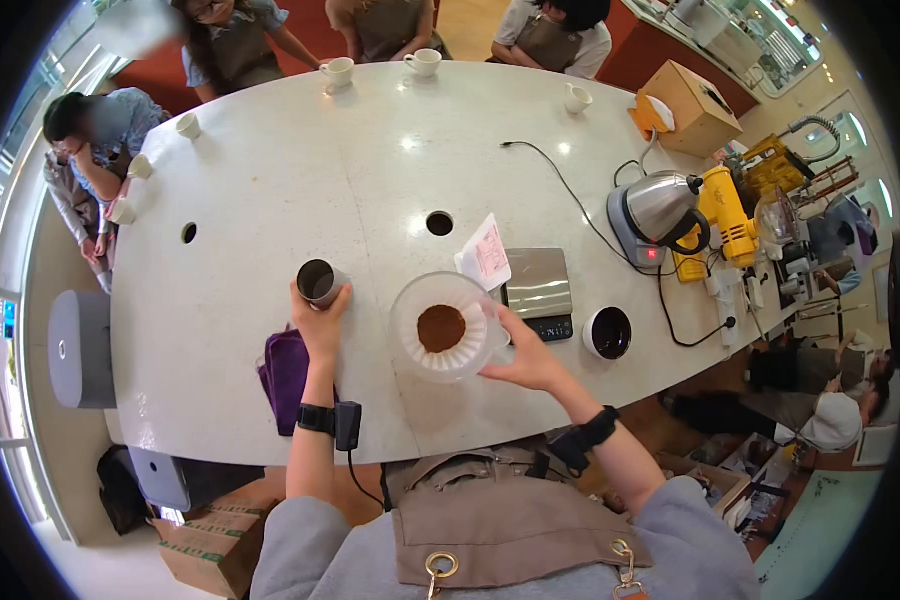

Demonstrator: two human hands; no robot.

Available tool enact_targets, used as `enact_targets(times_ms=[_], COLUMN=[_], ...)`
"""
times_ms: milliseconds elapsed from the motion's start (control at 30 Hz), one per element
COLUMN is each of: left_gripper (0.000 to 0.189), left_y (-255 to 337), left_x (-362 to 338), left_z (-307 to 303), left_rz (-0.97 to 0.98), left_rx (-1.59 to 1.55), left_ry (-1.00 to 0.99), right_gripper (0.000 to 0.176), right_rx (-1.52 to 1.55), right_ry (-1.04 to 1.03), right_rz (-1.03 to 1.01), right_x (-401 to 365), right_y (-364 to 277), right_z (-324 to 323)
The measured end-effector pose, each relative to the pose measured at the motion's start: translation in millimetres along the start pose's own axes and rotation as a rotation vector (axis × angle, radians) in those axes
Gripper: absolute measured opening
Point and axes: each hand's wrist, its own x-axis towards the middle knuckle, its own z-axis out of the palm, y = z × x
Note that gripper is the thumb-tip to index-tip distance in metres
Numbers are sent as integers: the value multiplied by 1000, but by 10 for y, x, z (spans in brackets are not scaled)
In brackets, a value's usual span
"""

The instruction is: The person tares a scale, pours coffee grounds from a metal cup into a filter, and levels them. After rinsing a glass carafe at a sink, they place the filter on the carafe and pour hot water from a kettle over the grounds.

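My left hand (317, 322) is closed round a dark metal cup (319, 284), its open top facing up. In my right hand (523, 356) is a clear dripper (407, 345), held by its right side. A white pleated filter inside it holds brown coffee grounds (441, 328). Just beyond my right hand lies a silver scale (538, 286) with a lit display, and a white card with red print (488, 255) stands at its left edge. A bowl of dark liquid (608, 333) is right of the scale. Purple cloths (287, 380) lie beside my left forearm.
On the white table (270, 200), a steel kettle (662, 207) sits on its base at the right, with cables around it. White cups (423, 62) line the far and left edges, where several people sit. A wooden box (685, 108) is at the back right.
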Motion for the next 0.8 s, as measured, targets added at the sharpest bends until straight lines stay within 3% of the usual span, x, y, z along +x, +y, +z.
enact_targets(times_ms=[67, 100, 167, 267, 333, 367, 433, 533, 600, 633, 700, 733, 800], left_gripper=[46, 46, 46, 57, 76, 76, 91, 81, 62, 62, 52, 50, 53], left_y=[-68, -97, -147, -301, -291, -273, -125, -79, 21, 63, 148, 197, 410], left_x=[68, 88, 100, 88, 62, 6, -124, -416, -639, -759, -942, -1014, -1135], left_z=[34, 39, 46, 20, -10, -45, -116, -327, -402, -442, -478, -442, -302], left_rz=[7, 26, -10, 4, 2, 4, 116, 52, 6, 11, -9, 47, 67], left_rx=[15, 41, 25, 42, 123, 134, 343, 309, 327, 330, 196, 99, -42], left_ry=[-31, -53, -93, -165, -169, -185, -60, 11, 123, 119, 37, -39, -122], right_gripper=[95, 95, 96, 96, 95, 93, 91, 91, 86, 86, 82, 68, 62], right_rx=[25, 25, -21, -228, -232, -244, -179, -162, -158, -153, -2, 1, 24], right_ry=[-48, -45, 12, -67, -66, -77, -73, -63, -3, 2, -25, -16, 5], right_rz=[-37, -17, -252, -282, -309, -344, -330, -339, -129, -130, -108, -130, -136], right_x=[163, 219, 338, 462, 517, 516, 517, 370, 186, 96, -67, -146, -234], right_y=[9, 40, 116, 209, 258, 281, 164, 35, -108, -69, 29, 22, 179], right_z=[136, 185, 237, 229, 214, 217, 151, 31, -103, -138, -195, -223, -198])
